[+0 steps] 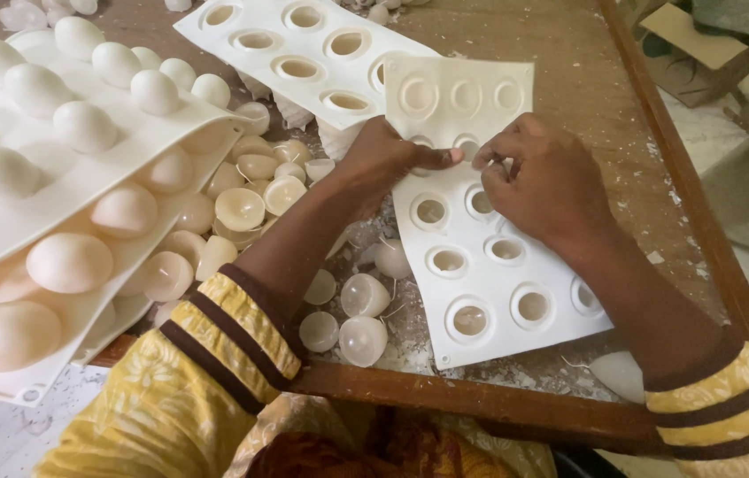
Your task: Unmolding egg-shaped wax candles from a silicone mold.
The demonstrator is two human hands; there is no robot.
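A white flexible mould sheet (481,292) with several round cavities lies on the wooden table (569,80) in front of me. My left hand (383,159) pinches the mould near its middle, thumb pointing right. My right hand (538,177) is curled over the same spot, fingertips pressed on a cavity there. Whether anything small sits between the fingers is hidden. Several cavities hold pale wax with a dark centre. Loose half-dome wax shells (255,190) lie in a heap left of my left forearm.
Stacked white moulds with bulging egg-shaped bumps (65,186) lean at the left. Another mould with oval cavities (304,44) lies at the back. The table has a raised wooden rim (684,186). Cardboard and stone pieces (720,35) sit beyond it.
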